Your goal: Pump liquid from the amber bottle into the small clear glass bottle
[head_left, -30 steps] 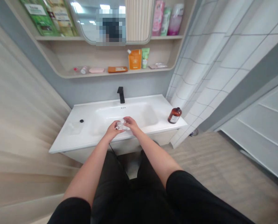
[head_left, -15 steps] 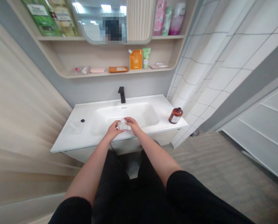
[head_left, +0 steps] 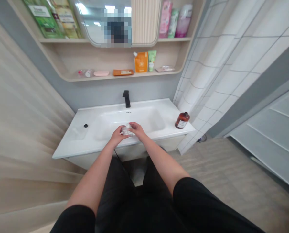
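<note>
Over the front of the sink basin, both my hands are closed round a small clear plastic thing [head_left: 126, 130] with a whitish, rounded top. It looks like a little bottle or a bundle of them, but its exact kind is too small to make out. My left hand [head_left: 117, 136] grips it from the left side, thumb along its lower edge. From the right, my right hand [head_left: 137, 130] holds it with the thumb laid across its front. The fingers partly cover it.
A white sink [head_left: 154, 118] has a black faucet [head_left: 126, 98] behind it. A brown bottle [head_left: 182, 120] stands on the right counter. Leftward lie a black round cap [head_left: 85, 125] and a clear plastic sheet or bag [head_left: 78, 132]. Toiletries, including an orange pouch [head_left: 141, 62], line the shelf [head_left: 101, 55].
My right thumb has shifted left across the front of the clear thing. Both hands otherwise stay at the same place over the basin's front edge.
</note>
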Motion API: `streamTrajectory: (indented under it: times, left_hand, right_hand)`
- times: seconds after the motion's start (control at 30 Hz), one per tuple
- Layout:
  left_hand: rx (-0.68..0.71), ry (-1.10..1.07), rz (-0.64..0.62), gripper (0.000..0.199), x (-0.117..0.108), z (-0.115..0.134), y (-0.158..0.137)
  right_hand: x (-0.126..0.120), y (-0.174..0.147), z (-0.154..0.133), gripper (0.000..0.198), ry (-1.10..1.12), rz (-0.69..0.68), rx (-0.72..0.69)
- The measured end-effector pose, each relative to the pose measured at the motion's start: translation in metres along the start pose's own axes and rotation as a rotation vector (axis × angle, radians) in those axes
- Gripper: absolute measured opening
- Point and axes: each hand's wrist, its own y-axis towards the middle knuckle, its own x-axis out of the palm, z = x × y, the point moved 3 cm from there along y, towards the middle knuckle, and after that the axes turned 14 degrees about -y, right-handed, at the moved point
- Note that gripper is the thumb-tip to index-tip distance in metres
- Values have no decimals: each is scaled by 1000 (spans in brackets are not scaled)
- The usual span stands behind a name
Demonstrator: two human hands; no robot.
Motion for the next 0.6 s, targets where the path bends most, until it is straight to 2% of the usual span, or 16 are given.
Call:
streamTrajectory:
  times: [0.23, 0.4, 0.6]
  left_hand:
    - [4, -27, -17, 79, 0, 0, 1]
    - [13, -17, -28, 79, 1, 0, 1]
    - [16, -11, -12, 79, 1, 0, 2]
  right_hand:
    - [2, -1, -1, 47, -86, -24, -38]
    - [1, 1, -3, 44, -227, -33, -140]
    - [1, 4, -9, 39, -327, -29, -180]
